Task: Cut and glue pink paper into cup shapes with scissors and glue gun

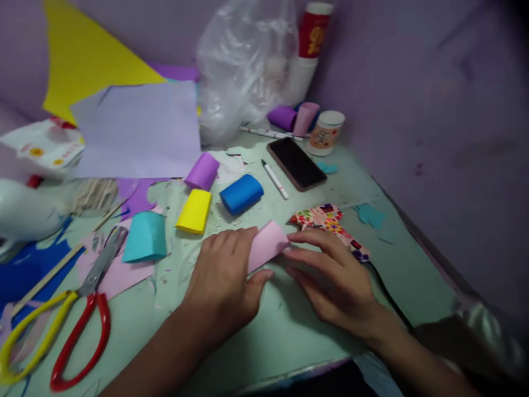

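A pink paper roll (268, 242) lies between my hands near the front of the table. My left hand (225, 270) is wrapped over its left part, the thumb along the near side. At the roll's right end, the fingers of my right hand (330, 270) are spread and curved, their tips at its edge. Just behind my right hand rests a flower-patterned glue gun (326, 218) with a black cord. Beyond my left hand sit a yellow paper roll (195, 211), a blue roll (242, 194) and a purple roll (202, 171); a turquoise roll (144, 236) stands further left.
Scissors (93, 286) with yellow and red handles lie at the left among paper scraps. A phone (296, 164), a marker (275, 179) and a paper cup (326, 133) are towards the back right. A plastic bag (243, 66) and a lilac sheet (140, 129) are behind.
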Available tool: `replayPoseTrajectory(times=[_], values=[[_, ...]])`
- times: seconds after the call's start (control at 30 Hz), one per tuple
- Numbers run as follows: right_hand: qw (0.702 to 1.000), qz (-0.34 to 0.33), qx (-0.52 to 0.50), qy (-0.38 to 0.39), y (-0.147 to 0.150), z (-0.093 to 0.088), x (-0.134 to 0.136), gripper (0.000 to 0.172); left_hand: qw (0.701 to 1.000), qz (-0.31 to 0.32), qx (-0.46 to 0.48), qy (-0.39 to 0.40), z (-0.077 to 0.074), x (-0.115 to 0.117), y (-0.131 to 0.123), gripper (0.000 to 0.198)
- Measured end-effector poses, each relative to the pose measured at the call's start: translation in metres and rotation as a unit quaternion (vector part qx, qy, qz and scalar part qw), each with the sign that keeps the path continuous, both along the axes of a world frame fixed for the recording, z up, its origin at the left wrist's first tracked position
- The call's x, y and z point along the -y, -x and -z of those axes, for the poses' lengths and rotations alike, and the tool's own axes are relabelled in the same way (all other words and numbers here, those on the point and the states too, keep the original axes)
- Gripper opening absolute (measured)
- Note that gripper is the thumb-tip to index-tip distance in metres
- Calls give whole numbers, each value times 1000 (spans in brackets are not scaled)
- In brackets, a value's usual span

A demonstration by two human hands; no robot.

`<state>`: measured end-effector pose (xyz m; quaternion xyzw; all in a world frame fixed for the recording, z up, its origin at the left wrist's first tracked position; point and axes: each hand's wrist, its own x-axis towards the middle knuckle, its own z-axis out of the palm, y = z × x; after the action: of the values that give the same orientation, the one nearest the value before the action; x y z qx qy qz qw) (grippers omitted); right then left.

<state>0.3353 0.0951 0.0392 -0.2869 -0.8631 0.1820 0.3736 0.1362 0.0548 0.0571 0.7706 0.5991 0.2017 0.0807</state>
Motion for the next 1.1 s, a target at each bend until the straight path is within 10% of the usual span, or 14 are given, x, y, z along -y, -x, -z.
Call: replayPoseTrajectory(times=[0.43,1.1], values=[[985,-116,126,38,-1,24,21,25,990,-130,-10,57,4,5,6,40],[984,-116,120,61,-1,25,19,29,992,-114,-14,49,10,7,8,45]])
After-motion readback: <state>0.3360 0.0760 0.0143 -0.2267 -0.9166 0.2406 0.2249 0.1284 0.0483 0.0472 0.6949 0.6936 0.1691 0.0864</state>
